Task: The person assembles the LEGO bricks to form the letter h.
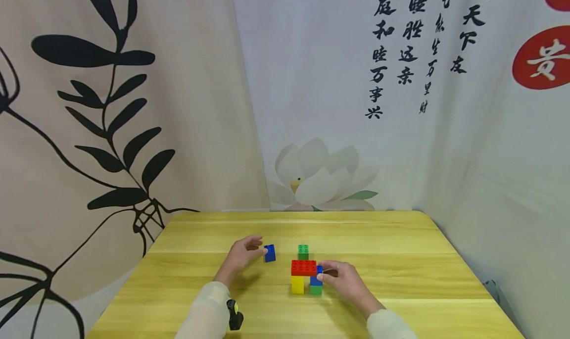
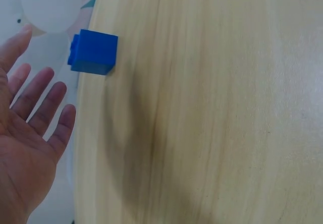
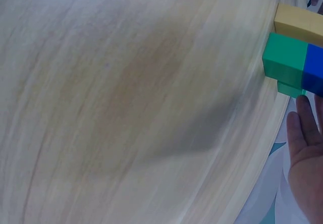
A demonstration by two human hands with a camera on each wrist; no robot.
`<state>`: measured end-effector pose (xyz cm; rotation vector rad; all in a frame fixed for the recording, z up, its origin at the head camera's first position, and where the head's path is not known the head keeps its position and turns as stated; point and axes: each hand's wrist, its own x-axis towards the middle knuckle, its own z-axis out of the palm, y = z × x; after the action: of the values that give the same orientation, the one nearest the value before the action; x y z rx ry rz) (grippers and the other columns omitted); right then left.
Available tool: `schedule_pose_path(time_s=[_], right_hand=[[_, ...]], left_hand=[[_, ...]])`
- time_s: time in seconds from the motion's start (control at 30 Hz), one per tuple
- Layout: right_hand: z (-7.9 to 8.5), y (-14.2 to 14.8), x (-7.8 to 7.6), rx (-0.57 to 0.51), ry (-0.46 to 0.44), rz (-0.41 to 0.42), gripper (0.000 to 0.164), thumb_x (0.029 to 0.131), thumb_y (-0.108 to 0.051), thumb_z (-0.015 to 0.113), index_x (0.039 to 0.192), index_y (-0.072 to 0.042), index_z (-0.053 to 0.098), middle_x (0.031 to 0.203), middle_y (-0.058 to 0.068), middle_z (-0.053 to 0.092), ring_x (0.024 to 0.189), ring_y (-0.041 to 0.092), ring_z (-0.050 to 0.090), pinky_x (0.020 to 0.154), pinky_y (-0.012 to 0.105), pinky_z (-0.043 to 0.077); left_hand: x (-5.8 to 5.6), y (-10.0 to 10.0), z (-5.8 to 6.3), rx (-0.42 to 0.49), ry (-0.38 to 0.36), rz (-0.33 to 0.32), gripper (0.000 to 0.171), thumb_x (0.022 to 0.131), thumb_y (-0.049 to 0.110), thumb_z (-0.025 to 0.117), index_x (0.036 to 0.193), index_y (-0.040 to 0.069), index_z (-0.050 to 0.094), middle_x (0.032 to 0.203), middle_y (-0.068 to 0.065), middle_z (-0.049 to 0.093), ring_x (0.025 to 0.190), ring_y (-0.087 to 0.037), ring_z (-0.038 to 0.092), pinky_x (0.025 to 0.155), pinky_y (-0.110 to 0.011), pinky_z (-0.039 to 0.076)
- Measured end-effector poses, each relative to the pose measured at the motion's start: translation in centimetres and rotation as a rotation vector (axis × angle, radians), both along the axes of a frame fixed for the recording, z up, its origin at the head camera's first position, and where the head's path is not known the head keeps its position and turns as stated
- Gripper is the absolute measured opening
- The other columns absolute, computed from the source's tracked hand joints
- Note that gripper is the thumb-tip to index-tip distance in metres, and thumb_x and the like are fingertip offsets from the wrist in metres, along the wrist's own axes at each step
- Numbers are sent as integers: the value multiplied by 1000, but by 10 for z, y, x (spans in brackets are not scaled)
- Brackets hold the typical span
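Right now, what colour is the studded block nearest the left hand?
The block is blue, clearest in the left wrist view.

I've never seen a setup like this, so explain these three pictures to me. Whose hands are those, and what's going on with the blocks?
There's no machine here, just a person's bare left hand and right hand. The wide picture comes from a camera worn on the head; the other two come from cameras on each wrist.

On the wooden table, a red block sits above a yellow block and a stacked blue block, which has a lower green block under it. A rear green block shows behind. A separate blue block is near the left hand, which holds nothing. The right hand is at the stacked blue block; whether it grips it is hard to tell.
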<state>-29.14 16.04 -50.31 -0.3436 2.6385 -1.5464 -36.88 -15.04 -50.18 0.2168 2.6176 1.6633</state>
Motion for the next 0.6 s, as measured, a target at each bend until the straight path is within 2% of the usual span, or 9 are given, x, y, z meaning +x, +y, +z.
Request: schedule_pose_path(time_s=[0.3,0.47,0.6], right_hand=[[1,-1,1,-3,5,-3,45,91,-28,74,125,0,66,117,15,68,98,25,66,84,39,56],[0,-1,1,-2,11,1,44,91,-28,74,124,0,66,116,14,68,97,25,66,83,39,56],[0,-1,2,-6,6,0,45,91,-28,73,125,0,66,114,13,69,97,25,65,83,39,56]], left_hand=[[-8,-1,-18,-55,-18,8,58,92,23,74,140,0,52,132,-18,59,122,-38,54,100,-55,43],[-11,-3,-27,-46,-28,9,60,92,24,74,141,0,51,132,-19,59,120,-37,55,99,-54,44],[-12,-3,-29,-35,-27,3,60,91,23,74,141,-2,51,131,-21,59,118,-38,56,98,-54,45]])
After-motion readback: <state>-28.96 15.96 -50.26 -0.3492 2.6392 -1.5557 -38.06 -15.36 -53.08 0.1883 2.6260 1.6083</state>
